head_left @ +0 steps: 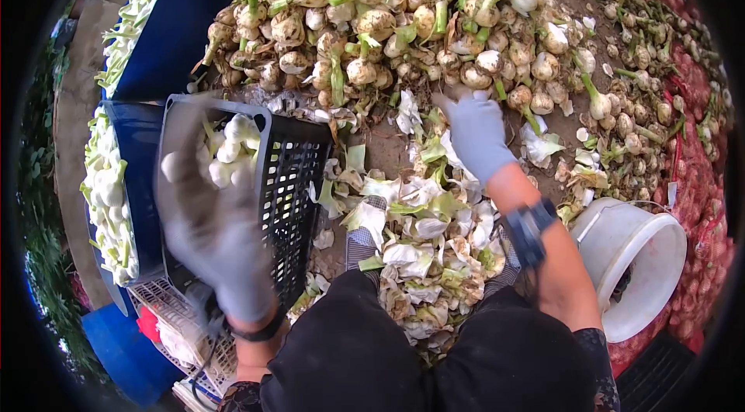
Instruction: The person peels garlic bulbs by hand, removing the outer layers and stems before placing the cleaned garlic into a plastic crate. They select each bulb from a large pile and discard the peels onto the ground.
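Over one black crate (291, 171) holding several white garlic bulbs (231, 150), the left hand (221, 237) blurs, its grip impossible to tell; at the near edge of one garlic heap (376, 24), stems pointing various ways, the right hand (477, 135) reaches, its grip also unclear, between two blue bins (174, 39) and one white bucket (613, 245)

white bucket (658, 257): right side, dark item inside, beside the sacks
red mesh sacks (702, 257): along right edge, filled
blue tub (128, 354): lower left, near the foliage
foliage (46, 202): green, far left
black slatted item (656, 373): lower right corner, partly cut off
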`<action>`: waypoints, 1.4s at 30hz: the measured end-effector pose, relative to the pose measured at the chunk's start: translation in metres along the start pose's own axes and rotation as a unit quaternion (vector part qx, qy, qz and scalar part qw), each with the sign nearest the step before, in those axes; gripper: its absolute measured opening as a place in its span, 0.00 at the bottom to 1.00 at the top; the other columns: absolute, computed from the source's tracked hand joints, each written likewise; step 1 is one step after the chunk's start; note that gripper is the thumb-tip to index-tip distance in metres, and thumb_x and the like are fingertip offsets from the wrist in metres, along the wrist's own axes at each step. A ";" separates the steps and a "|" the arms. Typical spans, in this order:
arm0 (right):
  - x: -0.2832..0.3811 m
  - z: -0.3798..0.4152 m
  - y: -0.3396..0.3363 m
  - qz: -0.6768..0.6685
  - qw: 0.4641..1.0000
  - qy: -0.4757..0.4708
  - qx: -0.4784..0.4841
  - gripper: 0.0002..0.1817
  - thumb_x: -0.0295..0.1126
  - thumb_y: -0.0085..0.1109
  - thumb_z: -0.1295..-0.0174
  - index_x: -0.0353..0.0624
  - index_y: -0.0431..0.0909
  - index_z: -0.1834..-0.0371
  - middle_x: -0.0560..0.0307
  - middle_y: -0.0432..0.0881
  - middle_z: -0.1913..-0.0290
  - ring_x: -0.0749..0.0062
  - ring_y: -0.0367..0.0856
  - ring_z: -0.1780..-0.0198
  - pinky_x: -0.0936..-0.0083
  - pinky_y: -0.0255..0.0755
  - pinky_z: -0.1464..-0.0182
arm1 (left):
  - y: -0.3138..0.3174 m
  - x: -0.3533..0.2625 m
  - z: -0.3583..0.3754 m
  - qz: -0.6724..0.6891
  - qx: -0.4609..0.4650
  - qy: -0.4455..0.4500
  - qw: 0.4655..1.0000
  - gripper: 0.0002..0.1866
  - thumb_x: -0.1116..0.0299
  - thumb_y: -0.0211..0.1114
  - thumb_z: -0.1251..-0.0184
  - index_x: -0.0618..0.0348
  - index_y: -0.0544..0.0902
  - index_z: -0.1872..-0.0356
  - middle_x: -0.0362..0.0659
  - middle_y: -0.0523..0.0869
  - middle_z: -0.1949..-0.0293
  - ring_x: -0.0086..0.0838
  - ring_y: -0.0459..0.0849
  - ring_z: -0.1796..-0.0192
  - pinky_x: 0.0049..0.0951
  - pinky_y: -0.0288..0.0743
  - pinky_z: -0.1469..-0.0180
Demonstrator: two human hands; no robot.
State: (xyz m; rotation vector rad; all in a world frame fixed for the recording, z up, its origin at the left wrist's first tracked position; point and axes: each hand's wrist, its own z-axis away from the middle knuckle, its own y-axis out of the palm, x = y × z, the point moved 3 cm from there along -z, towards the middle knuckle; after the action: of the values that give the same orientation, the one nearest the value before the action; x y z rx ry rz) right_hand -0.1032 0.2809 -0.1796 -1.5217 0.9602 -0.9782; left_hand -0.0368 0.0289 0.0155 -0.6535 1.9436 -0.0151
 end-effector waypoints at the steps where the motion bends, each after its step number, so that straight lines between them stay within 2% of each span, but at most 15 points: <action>1: -0.004 0.002 0.007 0.002 1.000 -0.005 -0.002 0.19 0.26 0.61 0.42 0.49 0.80 0.46 0.49 0.84 0.56 0.50 0.83 0.59 0.59 0.77 0.54 | 0.020 0.015 0.006 -0.038 0.137 -0.005 0.990 0.28 0.81 0.66 0.39 0.64 0.74 0.35 0.50 0.79 0.37 0.37 0.77 0.35 0.40 0.69 0.31; 4: -0.008 0.015 0.013 -0.230 0.960 0.091 0.134 0.18 0.24 0.58 0.38 0.44 0.79 0.43 0.52 0.83 0.55 0.58 0.84 0.60 0.66 0.79 0.57 | 0.084 0.070 0.040 -0.037 0.310 -0.067 0.948 0.32 0.72 0.72 0.42 0.57 0.74 0.34 0.53 0.80 0.41 0.43 0.78 0.37 0.36 0.70 0.34; 6: 0.007 0.029 -0.029 -0.678 0.689 0.228 0.122 0.18 0.24 0.55 0.35 0.37 0.78 0.41 0.60 0.82 0.59 0.73 0.83 0.63 0.79 0.77 0.61 | 0.111 0.090 0.068 -0.036 0.366 -0.014 0.930 0.35 0.74 0.75 0.45 0.58 0.73 0.34 0.48 0.79 0.39 0.31 0.77 0.37 0.30 0.70 0.35; 7: 0.007 0.037 -0.035 -0.674 0.690 0.235 0.121 0.18 0.24 0.55 0.35 0.37 0.78 0.41 0.60 0.82 0.59 0.73 0.83 0.63 0.79 0.77 0.61 | 0.116 0.096 0.075 0.023 0.395 -0.101 0.913 0.34 0.75 0.75 0.45 0.59 0.74 0.35 0.45 0.80 0.40 0.28 0.78 0.39 0.28 0.71 0.36; 9: 0.008 0.049 -0.042 -0.840 0.473 0.254 0.076 0.17 0.24 0.54 0.31 0.34 0.75 0.40 0.62 0.81 0.57 0.83 0.79 0.57 0.88 0.73 0.56 | 0.122 0.095 0.083 0.081 0.426 -0.186 0.882 0.33 0.76 0.75 0.45 0.60 0.75 0.36 0.43 0.81 0.42 0.25 0.78 0.41 0.26 0.71 0.38; 12: 0.005 0.044 -0.038 -0.843 0.487 0.193 0.121 0.20 0.25 0.54 0.31 0.32 0.71 0.37 0.62 0.80 0.55 0.87 0.76 0.60 0.89 0.71 0.59 | 0.129 0.084 0.079 0.145 0.381 -0.235 0.883 0.28 0.76 0.74 0.43 0.62 0.77 0.39 0.39 0.82 0.45 0.21 0.79 0.45 0.23 0.74 0.43; 16: 0.006 0.060 -0.039 -0.691 0.659 0.250 0.161 0.13 0.31 0.56 0.29 0.32 0.82 0.51 0.68 0.81 0.65 0.89 0.72 0.69 0.86 0.69 0.64 | 0.128 0.073 0.084 0.142 0.407 -0.212 0.877 0.27 0.70 0.76 0.44 0.56 0.80 0.41 0.45 0.84 0.48 0.28 0.82 0.45 0.29 0.75 0.42; 22: 0.010 0.070 -0.062 -0.724 0.594 0.301 0.181 0.16 0.37 0.61 0.31 0.32 0.83 0.56 0.67 0.80 0.69 0.87 0.71 0.71 0.84 0.68 0.67 | 0.124 0.074 0.088 0.257 0.361 -0.387 0.809 0.28 0.79 0.73 0.42 0.67 0.75 0.39 0.45 0.81 0.40 0.24 0.80 0.42 0.26 0.77 0.41; 30: 0.001 0.080 -0.050 -0.657 0.686 0.302 0.083 0.11 0.31 0.60 0.32 0.31 0.81 0.58 0.59 0.84 0.69 0.80 0.76 0.70 0.78 0.72 0.65 | 0.133 0.077 0.089 0.110 0.425 -0.133 0.889 0.27 0.73 0.75 0.44 0.63 0.78 0.42 0.43 0.84 0.49 0.28 0.84 0.53 0.26 0.76 0.46; 32: -0.005 0.079 -0.054 -0.585 0.757 0.272 0.105 0.11 0.30 0.61 0.34 0.31 0.81 0.57 0.52 0.86 0.65 0.77 0.79 0.66 0.73 0.74 0.61 | 0.133 0.085 0.099 0.326 0.394 -0.462 0.725 0.25 0.69 0.73 0.39 0.59 0.78 0.40 0.44 0.85 0.52 0.26 0.85 0.59 0.24 0.79 0.54; 34: -0.004 0.079 -0.062 -0.410 0.897 0.158 0.047 0.11 0.29 0.62 0.35 0.31 0.80 0.55 0.46 0.85 0.60 0.76 0.81 0.63 0.71 0.75 0.59 | 0.137 0.091 0.109 0.378 0.387 -0.494 0.680 0.28 0.55 0.68 0.31 0.56 0.74 0.35 0.44 0.85 0.52 0.23 0.84 0.66 0.23 0.80 0.62; 37: 0.002 0.081 -0.061 -0.345 0.932 0.114 -0.018 0.10 0.26 0.60 0.36 0.33 0.81 0.55 0.48 0.86 0.55 0.74 0.82 0.58 0.69 0.76 0.55 | 0.136 0.089 0.110 0.433 0.361 -0.472 0.678 0.38 0.39 0.56 0.30 0.55 0.65 0.29 0.44 0.84 0.50 0.23 0.84 0.66 0.23 0.80 0.63; 38: 0.006 0.077 -0.063 -0.345 0.932 0.113 -0.019 0.10 0.26 0.60 0.36 0.33 0.81 0.55 0.48 0.86 0.55 0.74 0.82 0.58 0.69 0.76 0.55 | 0.135 0.087 0.108 0.440 0.357 -0.474 0.674 0.42 0.34 0.52 0.30 0.54 0.62 0.26 0.44 0.83 0.49 0.23 0.84 0.65 0.22 0.79 0.63; 40: 0.013 0.071 -0.066 -0.687 0.701 0.192 0.002 0.10 0.25 0.58 0.35 0.33 0.81 0.53 0.53 0.86 0.56 0.74 0.83 0.56 0.72 0.77 0.54 | 0.134 0.078 0.101 0.442 0.388 -0.458 0.666 0.43 0.37 0.56 0.29 0.53 0.56 0.23 0.43 0.81 0.46 0.25 0.84 0.62 0.23 0.78 0.62; 42: 0.006 0.070 -0.068 -0.684 0.687 0.232 0.077 0.11 0.25 0.57 0.34 0.32 0.80 0.51 0.55 0.86 0.57 0.75 0.83 0.56 0.74 0.76 0.54 | 0.136 0.079 0.103 0.345 0.434 -0.466 0.689 0.45 0.40 0.58 0.29 0.55 0.51 0.22 0.45 0.80 0.44 0.25 0.83 0.59 0.22 0.76 0.60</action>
State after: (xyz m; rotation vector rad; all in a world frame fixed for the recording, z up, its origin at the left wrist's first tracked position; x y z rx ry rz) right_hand -0.0299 0.3083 -0.1209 -1.7677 -0.2132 -2.5041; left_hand -0.0342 0.1375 -0.1381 0.6602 0.8580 -0.1038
